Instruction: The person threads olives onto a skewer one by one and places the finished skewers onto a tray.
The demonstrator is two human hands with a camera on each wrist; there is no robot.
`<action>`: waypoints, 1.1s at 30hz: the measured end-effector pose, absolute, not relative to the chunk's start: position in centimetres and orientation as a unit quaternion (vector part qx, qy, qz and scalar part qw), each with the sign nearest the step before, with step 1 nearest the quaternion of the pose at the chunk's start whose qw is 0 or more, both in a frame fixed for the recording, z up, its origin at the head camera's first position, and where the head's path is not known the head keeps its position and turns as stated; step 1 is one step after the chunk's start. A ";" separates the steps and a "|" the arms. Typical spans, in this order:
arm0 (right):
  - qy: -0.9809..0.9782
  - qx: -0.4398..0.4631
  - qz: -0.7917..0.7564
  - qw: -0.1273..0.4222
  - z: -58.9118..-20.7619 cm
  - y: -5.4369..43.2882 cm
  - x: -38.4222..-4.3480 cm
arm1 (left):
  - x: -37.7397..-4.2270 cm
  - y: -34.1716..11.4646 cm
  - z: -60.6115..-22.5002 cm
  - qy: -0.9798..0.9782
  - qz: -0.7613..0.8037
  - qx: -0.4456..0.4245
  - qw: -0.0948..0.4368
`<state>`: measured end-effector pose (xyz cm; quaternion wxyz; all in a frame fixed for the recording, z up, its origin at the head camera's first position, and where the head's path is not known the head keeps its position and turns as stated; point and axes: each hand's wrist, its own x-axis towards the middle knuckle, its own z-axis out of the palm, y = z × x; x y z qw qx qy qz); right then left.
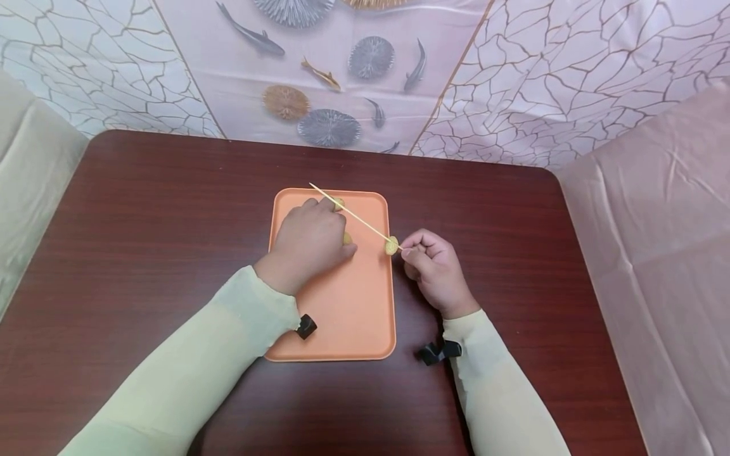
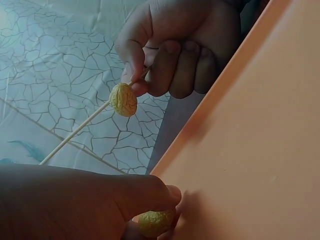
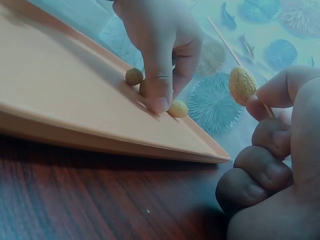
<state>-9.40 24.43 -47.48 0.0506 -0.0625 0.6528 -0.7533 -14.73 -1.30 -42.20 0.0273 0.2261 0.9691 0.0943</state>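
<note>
My right hand [image 1: 438,269] pinches one end of a thin wooden skewer [image 1: 359,218] between thumb and forefinger, right of the tray. A wrinkled yellow ball [image 2: 123,99] is threaded on the skewer close to those fingertips; the long bare end points up and left over the tray. Reaching down into the orange tray [image 1: 353,316], my left hand [image 1: 310,240] has its thumb and fingers around another yellow ball [image 2: 156,223], partly hidden by the thumb. Beside those fingers lie more balls, one at the far side [image 1: 339,204] and a darker-looking one [image 3: 134,76].
The tray lies on a dark reddish-brown table [image 1: 485,209]. A patterned cloth [image 1: 342,76] hangs behind the far edge, and pale cloth [image 1: 656,253] stands on the right. Black straps [image 1: 439,351] stick out at both wrists.
</note>
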 end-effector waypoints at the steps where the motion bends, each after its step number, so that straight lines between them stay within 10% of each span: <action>1: 0.655 -0.063 -0.751 0.051 -47.5 24.4 -9.4 | -14.7 -1.3 -42.2 0.969 0.090 0.227 0.026; 18: 0.672 -0.065 -0.736 0.051 -47.4 24.3 -9.3 | -14.5 -2.1 -42.7 0.960 0.125 0.251 0.014; 33: 0.643 -0.065 -0.762 0.045 -47.6 24.3 -9.3 | -13.8 -4.3 -42.6 0.815 0.557 0.136 0.081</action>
